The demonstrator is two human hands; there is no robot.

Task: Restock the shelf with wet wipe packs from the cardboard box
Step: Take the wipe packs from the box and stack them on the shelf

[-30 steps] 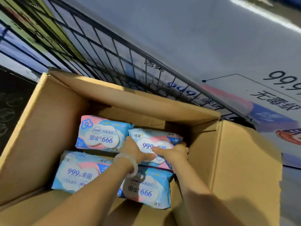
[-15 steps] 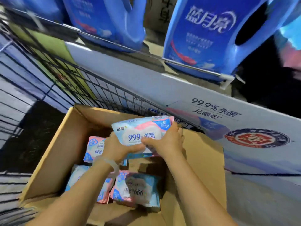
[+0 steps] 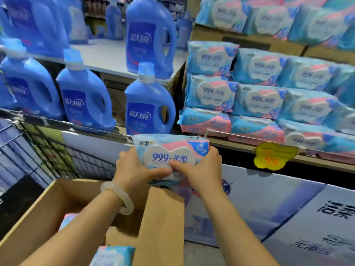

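Wet wipe pack (image 3: 170, 150): I am holding it at frame centre, above the cardboard box (image 3: 44, 214).
My left hand (image 3: 132, 169): gripping its left end.
My right hand (image 3: 201, 167): gripping its right end.
Shelf (image 3: 240, 145): stacked packs at upper right.

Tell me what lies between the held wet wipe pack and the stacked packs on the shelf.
Head view: only the shelf's front edge.

Stood in the way ahead: detergent bottles (image 3: 149, 108) and stacked wipe packs (image 3: 211, 93). Left open only above the box (image 3: 161, 223).
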